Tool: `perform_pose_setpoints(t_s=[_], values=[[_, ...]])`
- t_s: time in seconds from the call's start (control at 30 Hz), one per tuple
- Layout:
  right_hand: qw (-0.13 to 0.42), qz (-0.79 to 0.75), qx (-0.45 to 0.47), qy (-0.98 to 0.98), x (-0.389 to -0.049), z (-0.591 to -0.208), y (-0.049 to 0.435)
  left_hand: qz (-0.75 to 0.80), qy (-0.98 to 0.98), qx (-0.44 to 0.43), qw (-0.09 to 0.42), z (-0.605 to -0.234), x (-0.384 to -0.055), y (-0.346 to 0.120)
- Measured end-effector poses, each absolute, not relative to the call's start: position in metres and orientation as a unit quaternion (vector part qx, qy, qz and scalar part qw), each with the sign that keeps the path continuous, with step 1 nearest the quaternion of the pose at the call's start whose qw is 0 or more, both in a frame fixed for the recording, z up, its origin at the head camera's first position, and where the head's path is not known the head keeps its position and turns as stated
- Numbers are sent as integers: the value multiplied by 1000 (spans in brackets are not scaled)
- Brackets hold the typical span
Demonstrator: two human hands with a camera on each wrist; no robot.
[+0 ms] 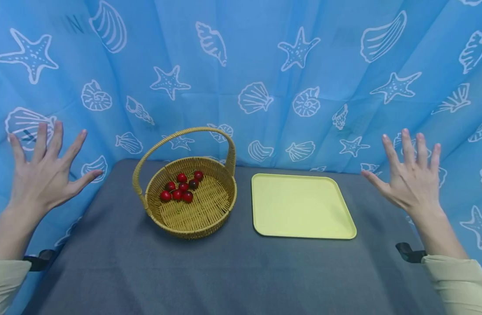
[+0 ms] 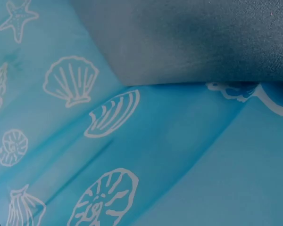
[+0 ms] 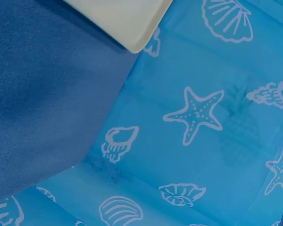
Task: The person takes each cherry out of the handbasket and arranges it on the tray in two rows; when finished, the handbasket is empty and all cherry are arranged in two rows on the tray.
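In the head view my left hand (image 1: 45, 175) is held up at the left with its fingers spread, holding nothing. My right hand (image 1: 414, 179) is raised at the right in the same way, also holding nothing. Between them, left of centre, a wicker basket (image 1: 191, 227) with a tall arched handle stands on the table. Several dark red cherries (image 1: 183, 187) lie bunched at the left and back of its bottom. To its right sits a flat, pale yellow tray (image 1: 301, 205) with rounded corners; a corner of this tray (image 3: 127, 19) shows in the right wrist view.
A dark grey cloth covers the table (image 1: 241, 271). Behind and beside it hangs a blue curtain (image 1: 264, 57) printed with white shells and starfish. Dark straps (image 1: 40, 260) sit at both wrists. The left wrist view shows only curtain and a table corner (image 2: 188, 42).
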State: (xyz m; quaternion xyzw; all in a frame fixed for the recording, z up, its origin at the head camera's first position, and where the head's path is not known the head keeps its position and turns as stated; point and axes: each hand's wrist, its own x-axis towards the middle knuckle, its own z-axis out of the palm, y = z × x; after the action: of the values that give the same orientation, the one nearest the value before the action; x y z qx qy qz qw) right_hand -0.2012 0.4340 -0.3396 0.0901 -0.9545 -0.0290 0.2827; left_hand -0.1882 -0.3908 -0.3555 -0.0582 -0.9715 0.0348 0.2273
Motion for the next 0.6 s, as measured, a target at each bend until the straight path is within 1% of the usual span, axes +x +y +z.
perform_pose_setpoints(t_s=[0.3, 0.53, 0.6], values=[[304, -20, 109, -946, -201, -336, 418, 28, -973, -51, 223, -358, -185, -385], [304, -16, 126, -944, -202, -334, 400, 3, -979, -38, 198, -360, -175, -374], [314, -11, 138, -939, -203, -335, 394, -12, -981, -35, 190, -362, -172, -369]])
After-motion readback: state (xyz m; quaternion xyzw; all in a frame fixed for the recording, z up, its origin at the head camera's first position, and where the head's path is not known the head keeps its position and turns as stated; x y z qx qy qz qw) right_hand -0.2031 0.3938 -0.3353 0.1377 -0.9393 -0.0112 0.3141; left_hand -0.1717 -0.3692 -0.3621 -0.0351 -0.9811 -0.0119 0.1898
